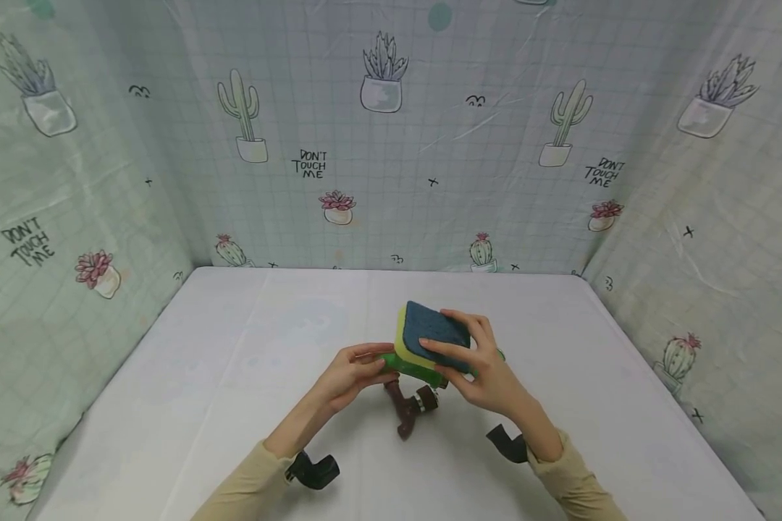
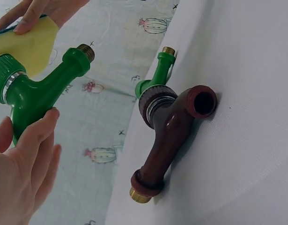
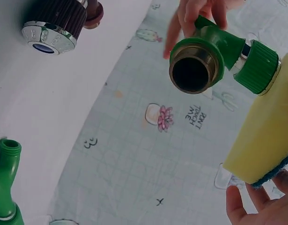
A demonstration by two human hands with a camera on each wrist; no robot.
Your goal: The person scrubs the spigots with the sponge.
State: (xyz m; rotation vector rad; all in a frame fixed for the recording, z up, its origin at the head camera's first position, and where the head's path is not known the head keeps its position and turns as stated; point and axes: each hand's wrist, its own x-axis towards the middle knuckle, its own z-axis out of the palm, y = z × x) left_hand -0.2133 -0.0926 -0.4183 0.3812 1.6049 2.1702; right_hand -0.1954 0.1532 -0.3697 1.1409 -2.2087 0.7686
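Observation:
My left hand (image 1: 348,378) holds a green tap (image 2: 38,96) by its spout end, between thumb and fingers. The tap has a ribbed green knob with a silver ring and a brass threaded end. In my right hand (image 1: 492,373) is a sponge (image 1: 435,334) with a dark blue scouring side and a yellow foam side. Its foam lies against or very close to the tap's knob. Both are raised above the table. Below them a dark brown tap (image 2: 169,129) lies on the table, its brass thread showing in the left wrist view.
A second green tap (image 3: 7,180) lies on the white table (image 1: 247,376), mostly hidden behind my right hand in the head view. Black curved pieces (image 1: 316,472) sit by both wrists. A cactus-print cloth (image 1: 391,166) hangs around the table's back and sides.

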